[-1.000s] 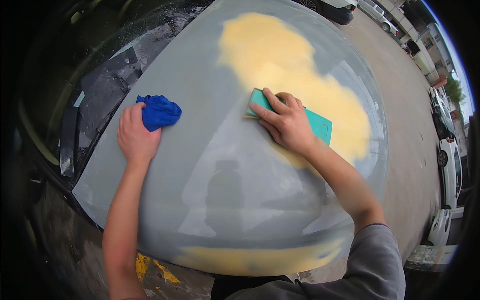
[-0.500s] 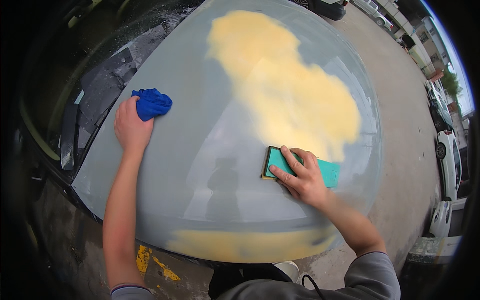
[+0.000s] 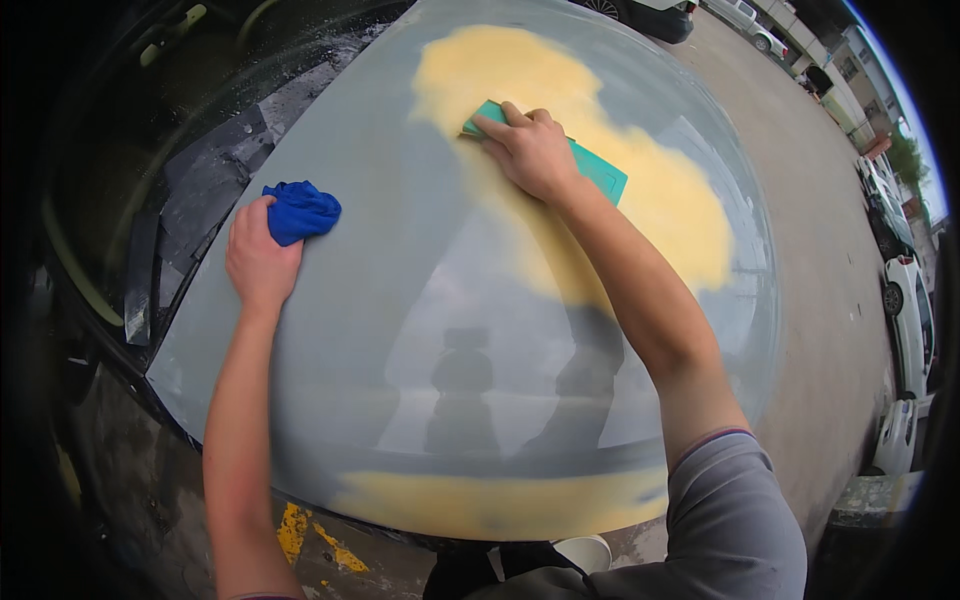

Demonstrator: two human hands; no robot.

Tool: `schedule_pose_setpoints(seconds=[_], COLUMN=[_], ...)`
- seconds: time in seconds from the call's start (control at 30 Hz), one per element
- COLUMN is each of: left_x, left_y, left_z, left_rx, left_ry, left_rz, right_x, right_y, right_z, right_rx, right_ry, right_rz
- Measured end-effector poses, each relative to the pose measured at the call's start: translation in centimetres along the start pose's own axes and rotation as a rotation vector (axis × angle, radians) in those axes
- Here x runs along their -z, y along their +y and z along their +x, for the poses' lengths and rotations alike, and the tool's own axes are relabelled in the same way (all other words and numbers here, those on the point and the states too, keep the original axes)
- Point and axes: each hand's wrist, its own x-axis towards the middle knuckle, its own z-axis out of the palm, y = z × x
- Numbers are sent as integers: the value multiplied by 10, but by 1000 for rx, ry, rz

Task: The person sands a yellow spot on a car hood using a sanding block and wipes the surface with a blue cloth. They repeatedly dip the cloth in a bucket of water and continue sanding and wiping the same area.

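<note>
A blue cloth (image 3: 303, 212) is bunched up in my left hand (image 3: 262, 250), which rests on the grey car hood (image 3: 340, 330) near its windshield edge. My right hand (image 3: 535, 155) grips a long green sanding block (image 3: 600, 175) with fingers over its top. The block lies across the large yellow filler patch (image 3: 675, 215), over its upper left part, and my hand hides the block's middle. Along the hood's near edge runs a second yellow patch (image 3: 500, 503).
Dark sheets (image 3: 215, 165) lie over the windshield base on the left. Beyond the hood's right side is concrete ground (image 3: 825, 250), with white parked cars (image 3: 905, 320) further off. Yellow paint marks (image 3: 335, 545) show on the ground by the hood's near edge.
My right hand has swept the sanding block far up and to the left, from the yellow patch's lower edge to its upper left. The left hand and cloth stay nearly in place.
</note>
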Motion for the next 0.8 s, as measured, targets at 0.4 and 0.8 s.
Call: schedule_pose_setpoints(seconds=[0.4,0.8], left_x=[11,7], left_y=[-19,-30], left_z=[-12,-4], left_rx=[23,-25], left_ry=[-39,1], left_rz=[89,43], right_x=[88,65], right_y=[30,39], right_z=[-155,-121], right_rx=[149,38], right_ry=[-55,0], right_rz=[38,78])
